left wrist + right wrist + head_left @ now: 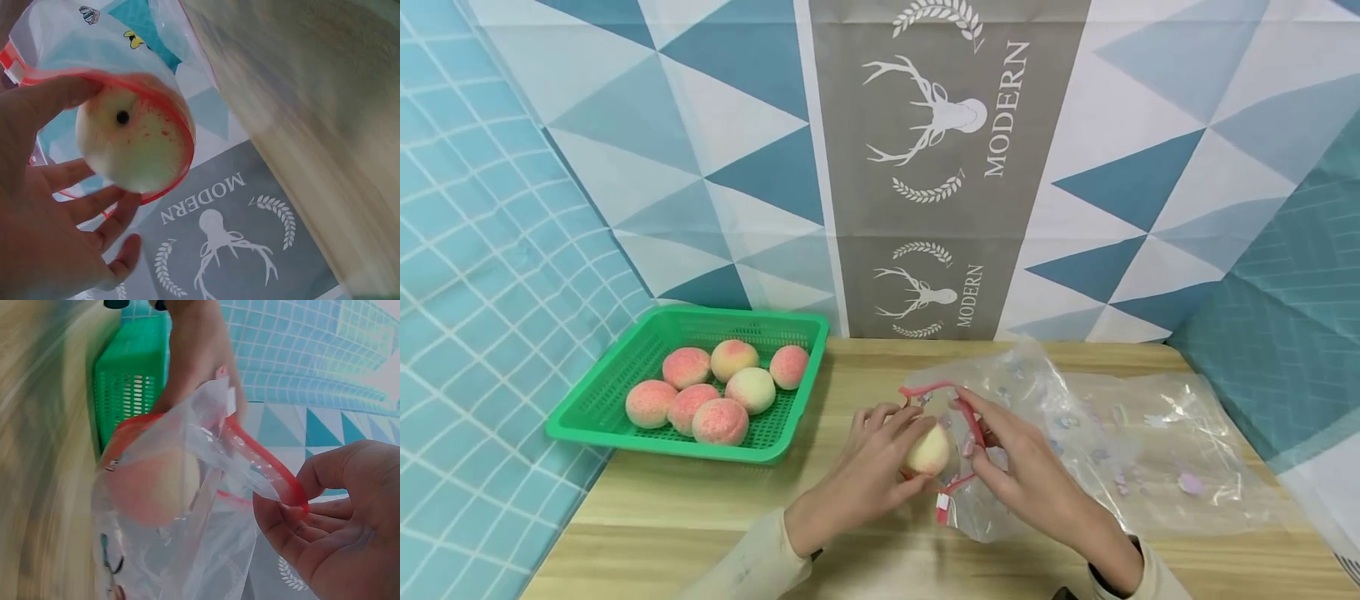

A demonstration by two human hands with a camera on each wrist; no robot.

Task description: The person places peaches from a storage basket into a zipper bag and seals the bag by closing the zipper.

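Observation:
A pale yellow and pink peach [929,451] sits in the mouth of a clear zip bag [119,37], a small dark hole showing in its near side. My left hand [872,467] holds this peach, thumb at the bag's red rim and fingers along the fruit's other side. With thumb and fingers my right hand [1026,462] pinches the red zip edge [269,465], drawing the mouth apart. Through the plastic in the right wrist view, the peach [153,487] looks blurred. A white slider [942,502] hangs at the near end of the zip.
A green plastic basket [568,427] with several pink and yellow peaches stands on the left of the wooden table [700,508]. Another clear printed bag [1180,450] lies flat on the right. Patterned sheets [760,167] form the back and sides.

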